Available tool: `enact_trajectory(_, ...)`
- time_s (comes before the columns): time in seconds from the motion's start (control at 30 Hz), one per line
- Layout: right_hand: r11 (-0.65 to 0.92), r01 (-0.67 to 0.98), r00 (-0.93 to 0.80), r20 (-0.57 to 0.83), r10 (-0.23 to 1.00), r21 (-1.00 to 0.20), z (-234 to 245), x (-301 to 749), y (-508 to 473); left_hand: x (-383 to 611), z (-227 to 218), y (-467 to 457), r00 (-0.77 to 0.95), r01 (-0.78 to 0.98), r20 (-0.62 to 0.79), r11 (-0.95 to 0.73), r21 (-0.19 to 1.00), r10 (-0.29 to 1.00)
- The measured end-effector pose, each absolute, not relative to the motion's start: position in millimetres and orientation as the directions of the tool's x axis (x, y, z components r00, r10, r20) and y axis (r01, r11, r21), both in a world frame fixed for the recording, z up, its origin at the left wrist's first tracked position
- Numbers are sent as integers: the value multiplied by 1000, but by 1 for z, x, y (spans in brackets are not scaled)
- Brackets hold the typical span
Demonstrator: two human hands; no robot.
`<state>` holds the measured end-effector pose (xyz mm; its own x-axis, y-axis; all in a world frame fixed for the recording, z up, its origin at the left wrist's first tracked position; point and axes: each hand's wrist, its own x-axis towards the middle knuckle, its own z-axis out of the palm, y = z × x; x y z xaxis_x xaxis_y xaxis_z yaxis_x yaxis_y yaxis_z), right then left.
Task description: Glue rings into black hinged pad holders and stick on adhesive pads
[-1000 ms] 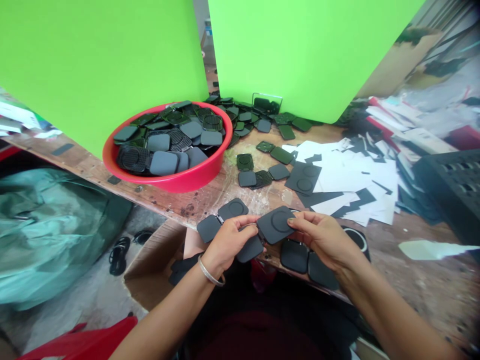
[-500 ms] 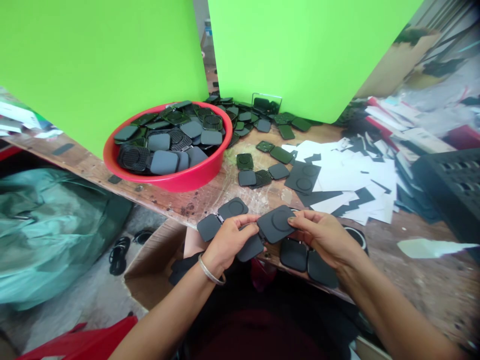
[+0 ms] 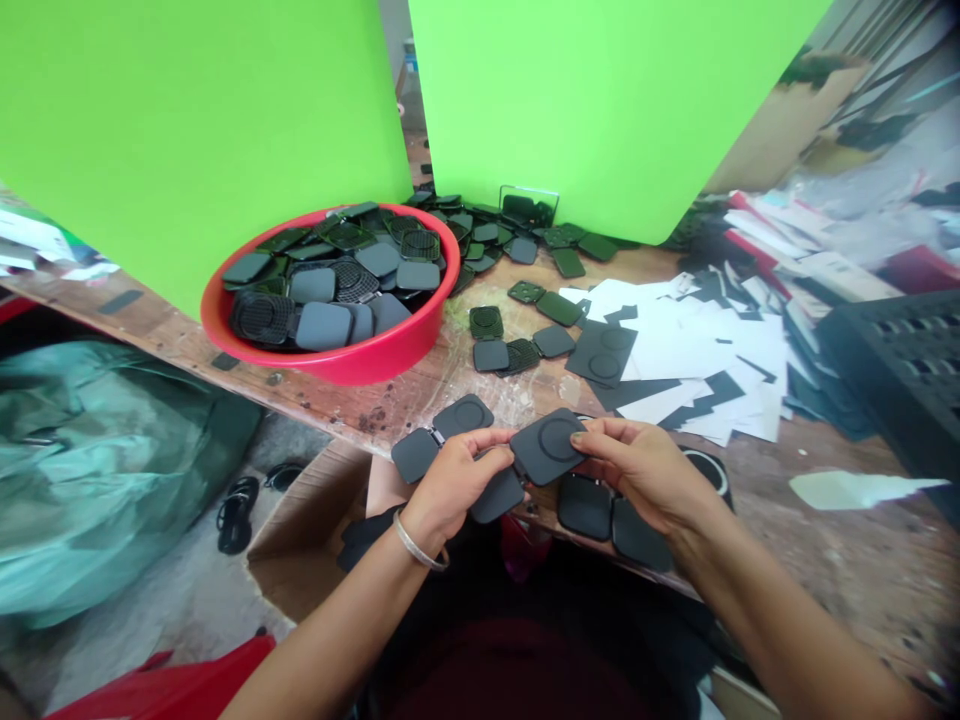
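Note:
A black two-panel folding pad (image 3: 551, 447), one panel marked with a raised ring, is held open between my hands above the table's front edge. My left hand (image 3: 465, 475) grips it near the hinge and the lower panel, thumb on top. At the ringed panel's right edge, the thumb and fingers of my right hand (image 3: 626, 460) pinch it. Another unfolded pad (image 3: 416, 455) lies just left of my left hand. Below my right hand, a further dark pad (image 3: 585, 507) rests at the table edge, partly hidden by that hand.
A red basin (image 3: 360, 370) heaped with black pads stands on the wooden table (image 3: 352, 410). More loose pads (image 3: 491, 355) lie right of it. White and black paper scraps (image 3: 675, 340) spread on the right, near a dark crate (image 3: 892, 370). Green boards (image 3: 562, 100) stand behind.
The view has shifted slightly. Both hands keep their hold on the folding pad, with almost no visible movement.

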<state>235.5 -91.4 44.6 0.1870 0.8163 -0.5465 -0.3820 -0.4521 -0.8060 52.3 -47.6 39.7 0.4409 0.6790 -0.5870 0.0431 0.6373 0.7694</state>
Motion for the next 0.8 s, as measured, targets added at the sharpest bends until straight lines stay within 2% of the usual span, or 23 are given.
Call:
enact_trajectory(0.27,-438,-344,246,-530,811,-830,40,234,-94,55,37,-50,395,35,-598,639,769,698)
enact_trajectory(0.8,-316,-194,369,-367,854,-929,25,233,-100,55,35,-54,343,11,-529,560,829,776)
